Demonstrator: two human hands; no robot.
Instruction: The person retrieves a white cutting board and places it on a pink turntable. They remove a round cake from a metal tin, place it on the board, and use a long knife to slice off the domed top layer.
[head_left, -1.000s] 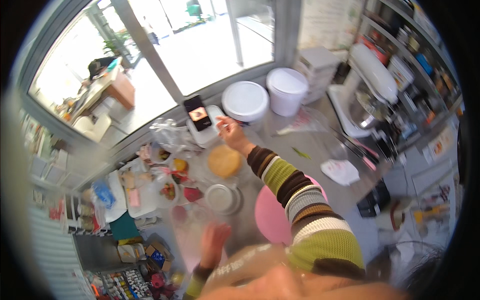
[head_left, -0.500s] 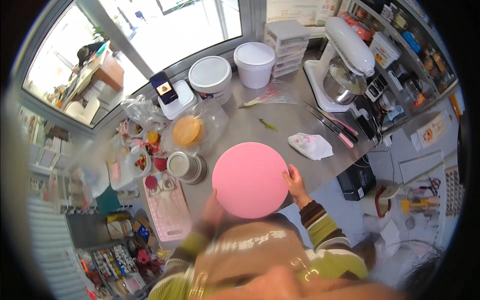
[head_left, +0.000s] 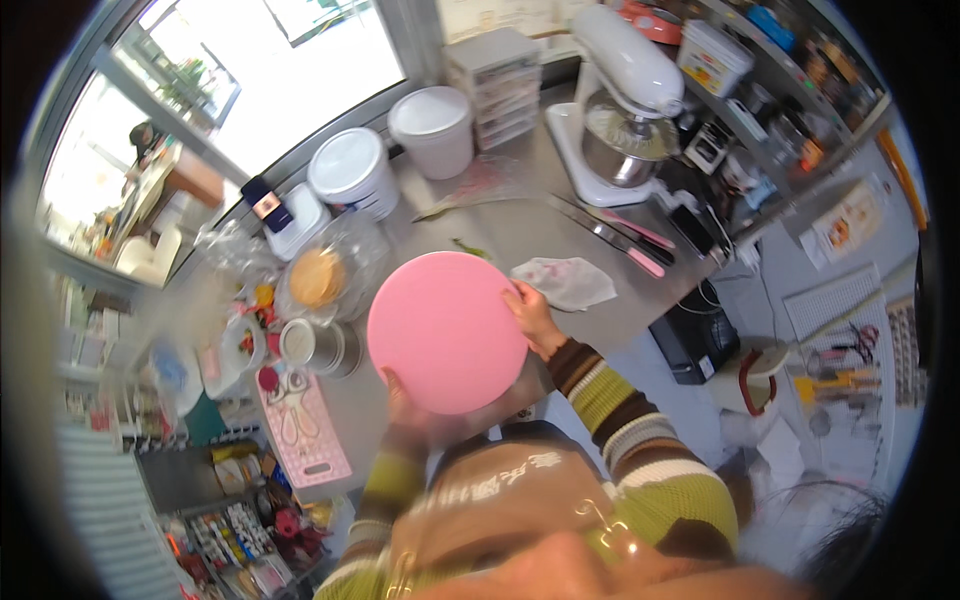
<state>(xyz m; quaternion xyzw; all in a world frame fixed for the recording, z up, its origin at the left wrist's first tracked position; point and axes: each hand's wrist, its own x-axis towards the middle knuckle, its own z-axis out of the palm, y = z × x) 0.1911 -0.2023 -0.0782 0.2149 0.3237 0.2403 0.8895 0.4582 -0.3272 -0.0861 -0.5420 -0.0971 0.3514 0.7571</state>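
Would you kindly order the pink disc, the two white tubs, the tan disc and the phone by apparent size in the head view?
Pink disc
Left white tub and right white tub, too alike to rank
Tan disc
Phone

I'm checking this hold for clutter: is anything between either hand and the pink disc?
Nothing visible is. The left hand meets the pink disc at its near left edge, the right hand at its right edge. The crumpled white sheet lies beyond the right hand, not between.
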